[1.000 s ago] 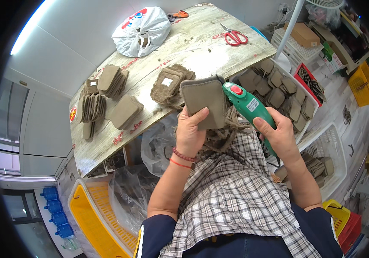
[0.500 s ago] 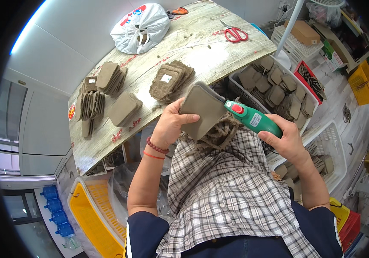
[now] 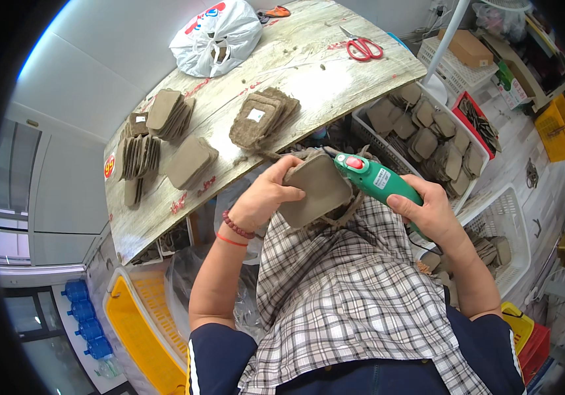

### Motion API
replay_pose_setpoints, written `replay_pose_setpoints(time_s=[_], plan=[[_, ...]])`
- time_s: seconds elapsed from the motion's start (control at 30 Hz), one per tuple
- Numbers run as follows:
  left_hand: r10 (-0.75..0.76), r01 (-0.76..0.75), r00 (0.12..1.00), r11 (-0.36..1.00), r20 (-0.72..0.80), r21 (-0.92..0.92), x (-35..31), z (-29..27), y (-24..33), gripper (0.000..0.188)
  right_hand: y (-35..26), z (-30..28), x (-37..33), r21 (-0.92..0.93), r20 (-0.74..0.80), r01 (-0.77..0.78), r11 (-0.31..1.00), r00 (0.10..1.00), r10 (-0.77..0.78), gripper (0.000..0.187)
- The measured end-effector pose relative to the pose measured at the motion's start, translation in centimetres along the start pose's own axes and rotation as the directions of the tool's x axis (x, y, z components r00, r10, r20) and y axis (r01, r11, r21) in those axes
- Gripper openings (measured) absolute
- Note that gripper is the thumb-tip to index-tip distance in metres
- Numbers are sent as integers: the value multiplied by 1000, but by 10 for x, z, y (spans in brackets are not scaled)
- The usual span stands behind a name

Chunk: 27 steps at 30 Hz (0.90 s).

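Note:
Between thumb and fingers, my left hand (image 3: 270, 196) grips a rounded brown fabric pad (image 3: 320, 191), tilted over my lap. My right hand (image 3: 425, 209) is wrapped round a green handheld electric cutter (image 3: 382, 183) with a red button. The cutter's head meets the pad's upper right edge; its blade is hidden. Shaggy brown trimmings (image 3: 343, 214) lie under the pad on my checked apron (image 3: 355, 289). On the table just beyond my left hand sits a stack of frayed-edged pads (image 3: 272, 112) with a white label on top.
The wooden-topped table (image 3: 223, 125) bears neat pad stacks (image 3: 169, 113), red-handled scissors (image 3: 364, 49) and a white plastic bag (image 3: 216, 39). Right of it stand a white crate of pads (image 3: 421, 131), a lower white basket (image 3: 510, 230) and a red tray (image 3: 477, 122). A yellow basket (image 3: 141, 329) is at left.
The pad in my left hand has turned and come slightly lower. My right hand has shifted the cutter a little left along its edge, and a fuzzy strip now trails near the table edge.

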<state>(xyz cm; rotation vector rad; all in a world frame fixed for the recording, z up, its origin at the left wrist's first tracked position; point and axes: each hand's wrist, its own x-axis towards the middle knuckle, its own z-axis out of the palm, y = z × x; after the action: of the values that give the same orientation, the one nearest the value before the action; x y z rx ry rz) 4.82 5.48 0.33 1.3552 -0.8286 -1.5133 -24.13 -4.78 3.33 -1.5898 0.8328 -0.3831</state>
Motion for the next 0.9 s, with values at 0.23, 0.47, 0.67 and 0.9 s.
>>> replay_pose_setpoints(time_s=[0.23, 0.47, 0.67, 0.9], plan=[[155, -142, 907, 988, -392, 61, -11, -9, 7, 20, 8, -5, 1, 9, 83, -59, 998, 995, 58, 39], [146, -130, 915, 989, -375, 68, -20, -9, 8, 16, 5, -1, -1, -48, 139, -67, 997, 988, 73, 43], [107, -69, 949, 988, -297, 135, -20, -2, 10, 17, 4, 5, 0, -49, 147, -51, 998, 987, 58, 45], [22, 22, 980, 976, -196, 218, -23, 12, 21, 18, -2, 11, 4, -50, 187, -45, 998, 981, 53, 43]])
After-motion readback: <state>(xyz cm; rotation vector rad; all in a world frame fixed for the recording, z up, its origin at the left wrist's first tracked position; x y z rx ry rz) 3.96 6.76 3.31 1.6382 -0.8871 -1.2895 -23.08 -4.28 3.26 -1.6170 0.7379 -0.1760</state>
